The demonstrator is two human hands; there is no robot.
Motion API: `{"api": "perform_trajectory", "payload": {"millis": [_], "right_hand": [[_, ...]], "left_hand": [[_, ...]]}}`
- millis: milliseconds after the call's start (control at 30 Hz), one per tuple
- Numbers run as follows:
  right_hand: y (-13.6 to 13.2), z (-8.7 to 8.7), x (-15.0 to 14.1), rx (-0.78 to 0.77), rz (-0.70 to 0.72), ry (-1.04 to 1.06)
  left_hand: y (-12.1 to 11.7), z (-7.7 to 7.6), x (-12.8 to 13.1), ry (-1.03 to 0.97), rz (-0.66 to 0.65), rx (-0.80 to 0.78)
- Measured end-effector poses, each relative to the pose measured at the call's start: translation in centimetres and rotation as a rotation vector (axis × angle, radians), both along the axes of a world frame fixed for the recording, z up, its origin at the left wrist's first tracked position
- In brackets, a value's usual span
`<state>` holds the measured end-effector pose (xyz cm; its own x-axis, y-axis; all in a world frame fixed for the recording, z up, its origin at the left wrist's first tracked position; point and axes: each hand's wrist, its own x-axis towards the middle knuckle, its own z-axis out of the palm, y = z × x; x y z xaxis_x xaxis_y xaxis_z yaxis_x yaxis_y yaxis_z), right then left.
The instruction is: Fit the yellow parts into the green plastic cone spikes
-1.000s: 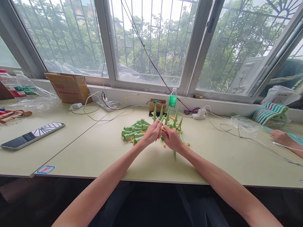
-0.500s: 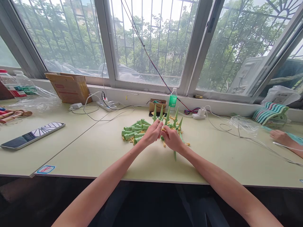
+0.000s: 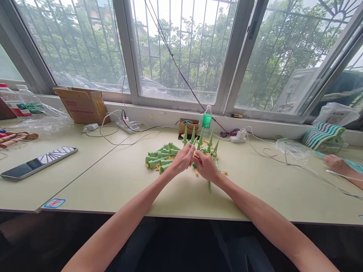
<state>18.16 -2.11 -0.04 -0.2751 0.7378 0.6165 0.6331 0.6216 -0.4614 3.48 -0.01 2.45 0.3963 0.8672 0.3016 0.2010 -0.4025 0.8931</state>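
Observation:
My left hand [image 3: 182,160] is closed round a green plastic spike [image 3: 194,141], whose pointed tip sticks up past the fingers. Close against it, my right hand [image 3: 207,166] pinches a small yellow piece [image 3: 195,154] at the spike; the fingers hide most of both parts. Several green spikes with collars [image 3: 200,139] stand point-up just behind the hands, yellow bits at their bases. To the left lies a pile of green tubes [image 3: 154,163], open-ended, with yellow parts among them. Another green point [image 3: 209,187] shows below my right wrist.
Behind the spikes stand a small cardboard box [image 3: 189,127] and a green-labelled bottle [image 3: 207,119]. Cables and a power strip [image 3: 129,127] run along the sill. A phone [image 3: 39,162] lies left. At right are hangers [image 3: 323,135] and another person's hand [image 3: 336,163].
Both hands stay in the same place and keep their grip, with no clear movement. The pile and the standing spikes look the same.

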Motion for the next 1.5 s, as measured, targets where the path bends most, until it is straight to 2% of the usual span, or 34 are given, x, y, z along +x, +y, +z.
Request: {"api": "perform_trajectory", "payload": {"millis": [467,967,1300,1500], "right_hand": [[0.01,-0.11,-0.01,-0.009,0.015,0.019],[0.04,-0.3,0.07,-0.015,0.015,0.019],[-0.29,0.0,-0.22,-0.014,0.107,0.038],[-0.24,-0.15,-0.21,-0.008,0.087,0.007]], "left_hand": [[-0.14,-0.01,-0.05,0.002,-0.01,0.011],[-0.82,0.69,-0.05,0.073,0.004,0.064],[-0.65,0.65,-0.13,0.146,-0.017,0.078],[-0.66,0.56,-0.09,0.165,-0.02,0.079]]}}
